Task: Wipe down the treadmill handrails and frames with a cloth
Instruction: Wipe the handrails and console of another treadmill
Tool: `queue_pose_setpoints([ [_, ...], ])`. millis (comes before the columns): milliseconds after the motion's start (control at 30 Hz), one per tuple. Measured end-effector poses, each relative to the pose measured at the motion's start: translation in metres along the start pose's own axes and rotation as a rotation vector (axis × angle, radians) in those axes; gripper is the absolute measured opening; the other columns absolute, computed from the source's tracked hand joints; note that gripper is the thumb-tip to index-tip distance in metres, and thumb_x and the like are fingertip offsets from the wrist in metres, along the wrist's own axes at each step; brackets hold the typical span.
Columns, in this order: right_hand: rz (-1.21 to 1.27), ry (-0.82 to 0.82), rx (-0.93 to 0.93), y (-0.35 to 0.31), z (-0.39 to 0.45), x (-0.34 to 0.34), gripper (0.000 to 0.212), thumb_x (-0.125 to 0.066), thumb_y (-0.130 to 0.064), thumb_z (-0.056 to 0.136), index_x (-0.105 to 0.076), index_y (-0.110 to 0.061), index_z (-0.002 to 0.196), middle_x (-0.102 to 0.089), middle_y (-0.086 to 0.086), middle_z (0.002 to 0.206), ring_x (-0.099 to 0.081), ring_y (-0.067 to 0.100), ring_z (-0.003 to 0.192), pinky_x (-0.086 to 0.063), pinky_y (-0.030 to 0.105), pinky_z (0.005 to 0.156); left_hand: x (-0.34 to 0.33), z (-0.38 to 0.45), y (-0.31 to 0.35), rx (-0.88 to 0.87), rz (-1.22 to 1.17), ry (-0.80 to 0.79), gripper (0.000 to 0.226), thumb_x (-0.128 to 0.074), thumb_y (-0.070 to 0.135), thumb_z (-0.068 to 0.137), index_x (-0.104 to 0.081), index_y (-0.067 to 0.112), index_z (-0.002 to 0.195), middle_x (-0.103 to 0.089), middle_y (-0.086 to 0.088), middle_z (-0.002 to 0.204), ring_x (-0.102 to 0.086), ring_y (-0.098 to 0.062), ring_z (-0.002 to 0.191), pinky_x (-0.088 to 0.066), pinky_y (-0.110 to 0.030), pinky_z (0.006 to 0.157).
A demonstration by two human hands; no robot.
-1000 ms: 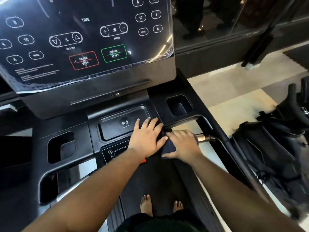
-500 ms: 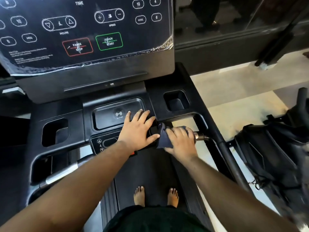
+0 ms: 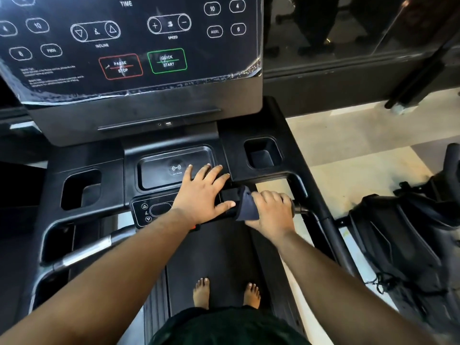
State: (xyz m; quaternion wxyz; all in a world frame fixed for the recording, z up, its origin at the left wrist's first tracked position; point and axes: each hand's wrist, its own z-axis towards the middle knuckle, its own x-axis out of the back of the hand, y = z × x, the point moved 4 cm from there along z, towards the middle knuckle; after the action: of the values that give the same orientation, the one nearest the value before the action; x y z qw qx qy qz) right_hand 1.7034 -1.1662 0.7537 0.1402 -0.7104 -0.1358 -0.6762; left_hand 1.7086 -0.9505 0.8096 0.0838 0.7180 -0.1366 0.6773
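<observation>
The right hand (image 3: 271,215), just right of frame centre, has its fingers (image 3: 267,196) curled shut around a dark cloth (image 3: 245,206) wrapped on the treadmill's right handrail grip (image 3: 300,208). Wiping well likely means firm pressure and sliding along the bar. The left hand (image 3: 201,197) lies flat, fingers spread, on the console tray (image 3: 159,173).

A dark navy cloth (image 3: 246,206), bunched and folded, wraps the inner end of the treadmill's right handrail (image 3: 300,208), a short black-and-silver bar jutting from the black frame (image 3: 293,155) just below the console's cup holder.
</observation>
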Motion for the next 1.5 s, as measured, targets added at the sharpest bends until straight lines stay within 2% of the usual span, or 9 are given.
queue_pose_setpoints([
  [167, 0.312, -0.509, 0.090, 0.018, 0.035, 0.028, 0.066, -0.073, -0.076, 0.066, -0.056, -0.035, 0.116, -0.067, -0.006, 0.107, -0.064, 0.023, 0.096, -0.053, 0.037, 0.082, 0.001, -0.001, 0.000, -0.006, -0.003, -0.004, 0.087, -0.025, 0.083, 0.091, -0.030, 0.030, 0.160, -0.026, 0.000, 0.168, -0.020, -0.028, 0.156, -0.012, -0.065, 0.123],
  [367, 0.055, 0.074, -0.134, 0.025, -0.021, -0.017, 0.083, -0.069, -0.075, 0.064, -0.055, -0.031, 0.133, -0.060, -0.005, 0.125, -0.053, 0.023, 0.125, -0.032, 0.053, 0.113, 0.003, -0.001, -0.001, -0.021, -0.001, -0.024, 0.089, -0.018, 0.084, 0.091, -0.025, 0.030, 0.161, -0.022, 0.001, 0.170, -0.017, -0.028, 0.157, -0.011, -0.064, 0.123],
  [567, 0.189, -0.340, -0.037, 0.052, 0.014, 0.010, 0.073, -0.055, -0.090, 0.063, -0.051, -0.034, 0.109, -0.067, -0.006, 0.114, -0.062, 0.026, 0.109, -0.043, 0.042, 0.087, 0.003, -0.001, -0.001, -0.033, 0.002, -0.028, 0.089, -0.017, 0.084, 0.092, -0.022, 0.030, 0.162, -0.020, 0.001, 0.171, -0.016, -0.027, 0.158, -0.011, -0.063, 0.124],
  [767, 0.061, 0.020, -0.062, -0.010, -0.015, -0.001, 0.099, -0.056, -0.092, 0.062, -0.050, -0.031, 0.139, -0.057, -0.004, 0.137, -0.050, 0.024, 0.129, -0.032, 0.052, 0.110, 0.002, 0.000, 0.000, -0.029, -0.006, -0.022, 0.089, -0.017, 0.084, 0.092, -0.026, 0.029, 0.161, -0.021, 0.001, 0.170, -0.017, -0.027, 0.158, -0.012, -0.063, 0.124],
  [933, 0.228, -0.442, 0.084, -0.012, 0.038, 0.035, 0.079, -0.064, -0.089, 0.063, -0.056, -0.034, 0.120, -0.068, -0.006, 0.113, -0.064, 0.022, 0.102, -0.048, 0.038, 0.078, 0.001, 0.001, 0.000, -0.037, -0.007, 0.017, 0.088, -0.022, 0.083, 0.091, -0.036, 0.027, 0.158, -0.029, 0.000, 0.168, -0.026, -0.029, 0.155, -0.019, -0.062, 0.122],
  [1000, 0.214, -0.344, 0.064, -0.015, 0.035, 0.033, 0.077, -0.060, -0.088, 0.062, -0.056, -0.036, 0.118, -0.066, -0.008, 0.110, -0.064, 0.021, 0.102, -0.047, 0.038, 0.079, -0.001, 0.001, -0.001, -0.040, -0.004, 0.031, 0.087, -0.023, 0.083, 0.092, -0.036, 0.027, 0.158, -0.029, 0.000, 0.168, -0.026, -0.029, 0.154, -0.021, -0.062, 0.122],
  [1133, 0.086, 0.054, -0.053, -0.027, -0.020, 0.006, 0.085, -0.068, -0.075, 0.068, -0.048, -0.030, 0.137, -0.057, -0.003, 0.131, -0.051, 0.024, 0.128, -0.033, 0.050, 0.113, -0.003, 0.002, -0.002, -0.046, -0.003, 0.031, 0.087, -0.023, 0.083, 0.092, -0.034, 0.027, 0.158, -0.028, -0.001, 0.168, -0.025, -0.029, 0.155, -0.020, -0.062, 0.122],
  [1367, 0.275, -0.340, -0.007, 0.016, 0.022, 0.022, 0.078, -0.060, -0.090, 0.059, -0.052, -0.037, 0.117, -0.066, -0.008, 0.118, -0.062, 0.024, 0.108, -0.047, 0.044, 0.092, -0.002, -0.001, -0.003, -0.054, -0.010, 0.015, 0.088, -0.021, 0.083, 0.093, -0.030, 0.028, 0.160, -0.026, 0.000, 0.169, -0.022, -0.029, 0.156, -0.020, -0.060, 0.123],
  [1500, 0.173, -0.090, -0.214, 0.004, -0.010, 0.001, 0.095, -0.065, -0.085, 0.062, -0.045, -0.036, 0.140, -0.052, -0.004, 0.138, -0.045, 0.027, 0.136, -0.026, 0.064, 0.114, -0.002, 0.000, -0.004, -0.061, -0.017, -0.008, 0.089, -0.018, 0.085, 0.093, -0.025, 0.029, 0.161, -0.022, 0.001, 0.170, -0.018, -0.027, 0.157, -0.017, -0.060, 0.124],
])
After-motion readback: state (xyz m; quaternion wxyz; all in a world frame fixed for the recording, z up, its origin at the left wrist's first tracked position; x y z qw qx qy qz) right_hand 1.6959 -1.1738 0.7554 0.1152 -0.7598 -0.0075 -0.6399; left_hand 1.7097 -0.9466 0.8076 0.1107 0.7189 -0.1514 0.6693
